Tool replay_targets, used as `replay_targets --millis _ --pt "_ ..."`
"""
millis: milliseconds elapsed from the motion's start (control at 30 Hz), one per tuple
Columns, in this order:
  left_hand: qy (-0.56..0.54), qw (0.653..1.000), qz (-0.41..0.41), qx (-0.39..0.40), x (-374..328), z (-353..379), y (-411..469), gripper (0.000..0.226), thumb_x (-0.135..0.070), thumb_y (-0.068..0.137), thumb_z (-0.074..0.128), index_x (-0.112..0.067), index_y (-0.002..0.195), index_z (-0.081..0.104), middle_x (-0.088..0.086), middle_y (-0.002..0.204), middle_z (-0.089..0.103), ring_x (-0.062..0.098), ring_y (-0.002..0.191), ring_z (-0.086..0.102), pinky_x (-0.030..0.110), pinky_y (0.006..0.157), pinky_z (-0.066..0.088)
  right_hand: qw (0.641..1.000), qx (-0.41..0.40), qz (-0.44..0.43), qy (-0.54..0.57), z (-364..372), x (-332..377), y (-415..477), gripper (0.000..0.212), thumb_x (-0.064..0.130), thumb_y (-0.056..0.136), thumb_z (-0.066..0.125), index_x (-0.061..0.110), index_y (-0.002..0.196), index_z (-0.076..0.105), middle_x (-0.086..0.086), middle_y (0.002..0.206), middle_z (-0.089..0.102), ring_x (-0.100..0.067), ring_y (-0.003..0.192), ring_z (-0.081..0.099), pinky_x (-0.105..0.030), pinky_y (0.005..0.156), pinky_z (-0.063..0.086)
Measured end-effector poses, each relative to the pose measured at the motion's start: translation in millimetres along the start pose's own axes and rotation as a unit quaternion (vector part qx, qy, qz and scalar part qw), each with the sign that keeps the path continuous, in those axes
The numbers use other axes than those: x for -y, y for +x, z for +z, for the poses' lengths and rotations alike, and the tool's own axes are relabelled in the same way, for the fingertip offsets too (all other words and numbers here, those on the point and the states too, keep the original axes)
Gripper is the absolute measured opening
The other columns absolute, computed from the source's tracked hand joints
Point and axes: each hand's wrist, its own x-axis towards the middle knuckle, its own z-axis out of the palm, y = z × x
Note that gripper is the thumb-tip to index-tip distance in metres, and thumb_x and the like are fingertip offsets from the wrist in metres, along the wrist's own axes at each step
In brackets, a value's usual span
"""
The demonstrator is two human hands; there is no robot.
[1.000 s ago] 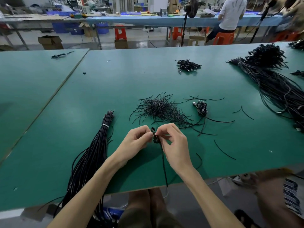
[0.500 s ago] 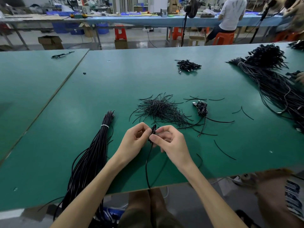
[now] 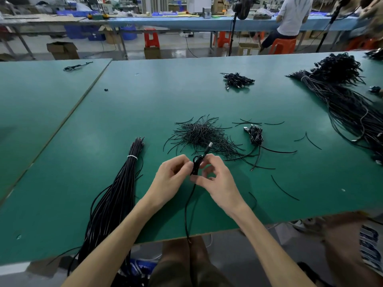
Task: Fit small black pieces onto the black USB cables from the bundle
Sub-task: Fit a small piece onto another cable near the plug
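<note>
My left hand [image 3: 172, 179] and my right hand [image 3: 217, 181] meet above the green table [image 3: 145, 104], both pinching one black USB cable [image 3: 195, 164]. Its end is folded into a small coil between my fingertips, with the plug [image 3: 209, 147] sticking up past them. The rest of the cable hangs down over the table's near edge. To my left lies the tied bundle of black cables [image 3: 122, 183]. Just beyond my hands sits a loose pile of thin black pieces [image 3: 199, 134].
A small clump of coiled cables [image 3: 255, 135] lies right of the pile, another clump [image 3: 237, 80] farther back. A big heap of cables [image 3: 348, 100] fills the right side. Stray black strands [image 3: 284, 189] lie nearby. A person [image 3: 292, 17] sits at the far bench.
The hanging cable has been folded up into a small coil between my fingers, and the plug end now points upward. My hands have stayed in about the same place.
</note>
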Motion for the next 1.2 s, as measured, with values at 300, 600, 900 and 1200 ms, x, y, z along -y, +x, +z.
replay_targets --millis 300,600,900,1200 --pt "-0.120 0.985 -0.085 0.091 -1 2 1 0.030 -0.010 0.106 0.053 -0.004 0.077 0.053 -0.005 0.061 0.037 0.008 0.052 0.028 0.015 0.049 0.026 0.995 -0.087 -0.044 -0.008 -2 0 -3 0.034 -0.008 0.088 0.073 0.023 0.077 0.065 0.012 0.088 0.051 -0.008 0.080 0.053 -0.052 0.068 0.053" --pt "-0.119 0.992 -0.025 -0.014 -5 -2 -1 0.028 -0.026 0.103 0.056 -0.011 0.080 0.055 0.004 0.065 0.042 0.018 0.057 0.034 0.029 0.052 0.028 0.991 -0.076 0.035 0.105 -2 5 -7 0.035 0.042 0.103 0.059 0.011 0.086 0.062 -0.001 0.065 0.060 -0.015 0.055 0.054 -0.028 0.050 0.043" --pt "-0.012 0.999 0.031 0.013 -7 -1 -3 0.024 -0.010 0.104 0.057 -0.003 0.082 0.061 -0.012 0.065 0.051 0.003 0.059 0.041 0.018 0.058 0.035 0.989 0.007 0.084 0.123 0 10 -7 0.081 0.063 0.104 0.032 0.001 0.071 0.072 -0.013 0.055 0.063 -0.021 0.039 0.050 -0.022 0.037 0.034" --pt "-0.050 0.999 0.008 0.013 -6 -1 0 0.025 -0.004 0.105 0.054 -0.001 0.080 0.061 -0.009 0.068 0.061 -0.001 0.059 0.050 0.010 0.060 0.038 0.984 0.045 0.062 0.159 -4 10 -4 0.069 0.066 0.096 0.045 0.005 0.082 0.075 -0.012 0.068 0.070 -0.021 0.050 0.057 -0.027 0.040 0.035"
